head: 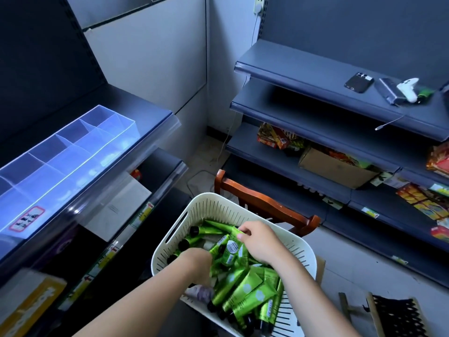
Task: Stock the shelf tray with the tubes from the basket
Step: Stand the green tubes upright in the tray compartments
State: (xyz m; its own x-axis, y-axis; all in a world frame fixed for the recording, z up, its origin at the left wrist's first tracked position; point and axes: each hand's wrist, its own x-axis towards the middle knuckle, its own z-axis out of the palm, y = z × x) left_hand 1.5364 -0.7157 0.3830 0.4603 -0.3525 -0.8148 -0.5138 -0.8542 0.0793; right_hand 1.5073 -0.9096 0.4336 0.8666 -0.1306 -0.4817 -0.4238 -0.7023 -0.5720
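A white slotted basket (194,215) stands on a wooden chair and holds several green tubes (245,290) with black caps. My left hand (196,261) reaches down into the pile, and its fingers are buried among the tubes, so I cannot see what they grip. My right hand (260,239) is over the basket's far side and pinches the crimped end of a green tube (237,233). The clear divided shelf tray (63,156) lies on the left shelf, its compartments holding nothing.
The wooden chair back (264,205) stands just beyond the basket. Dark shelving (315,113) on the right carries a phone, a power bank, a white controller and snack packs lower down. A cardboard box (31,300) sits at the lower left.
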